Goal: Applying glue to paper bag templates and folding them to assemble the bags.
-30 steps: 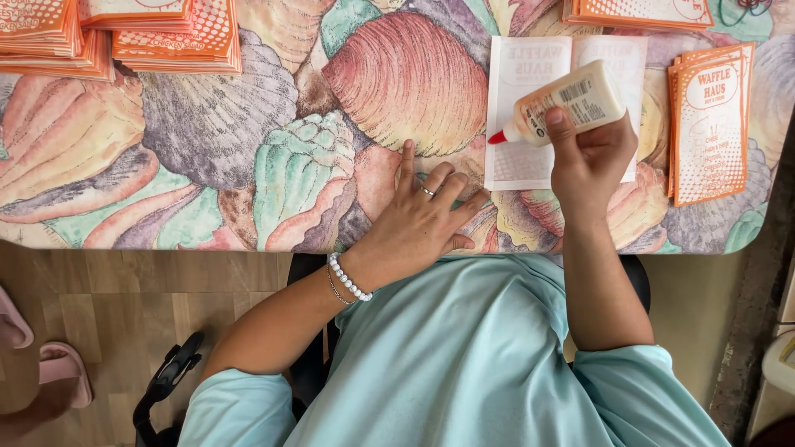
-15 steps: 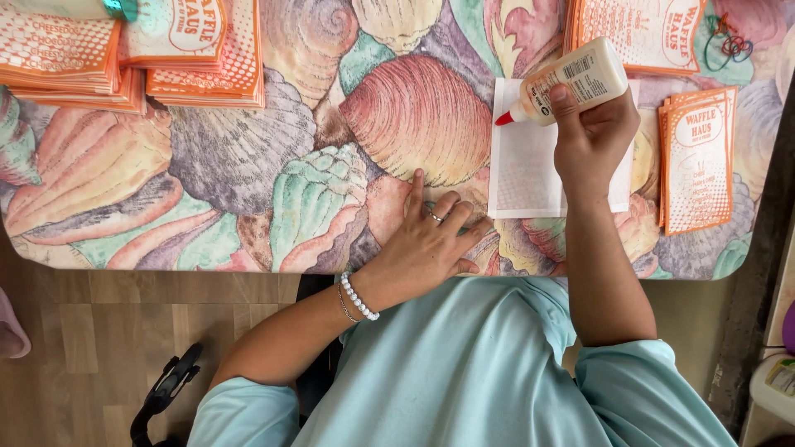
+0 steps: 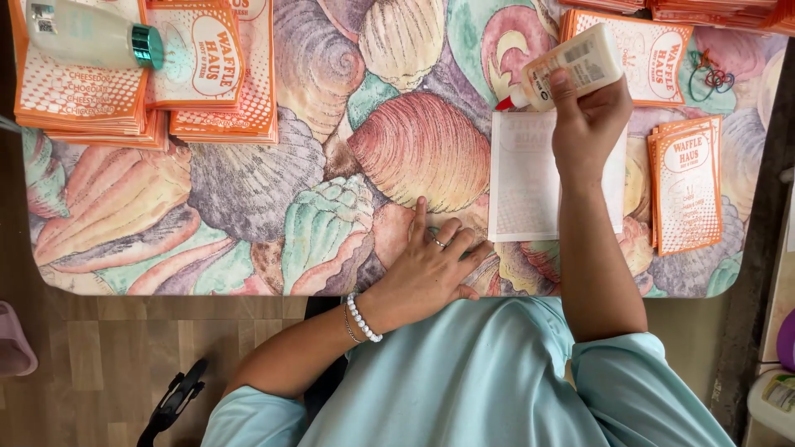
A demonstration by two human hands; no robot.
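My right hand (image 3: pixel 590 124) holds a cream glue bottle (image 3: pixel 567 68) with a red tip, tilted so the tip points left above the top edge of a white paper sheet (image 3: pixel 523 178). That sheet lies flat on the shell-patterned tablecloth (image 3: pixel 331 165). My left hand (image 3: pixel 431 265) rests palm down on the cloth just left of the sheet's lower corner, fingers spread, a ring on one finger and a bead bracelet at the wrist.
Stacks of orange-and-white printed paper bags lie at the far left (image 3: pixel 141 74), at the top right (image 3: pixel 654 50) and at the right (image 3: pixel 686 184). A clear bottle with a teal cap (image 3: pixel 91 35) lies on the left stacks. Rubber bands (image 3: pixel 710 73) sit at the far right.
My right hand has carried the glue bottle away from me, from over the sheet's middle to its far edge. The left hand has stayed flat on the cloth.
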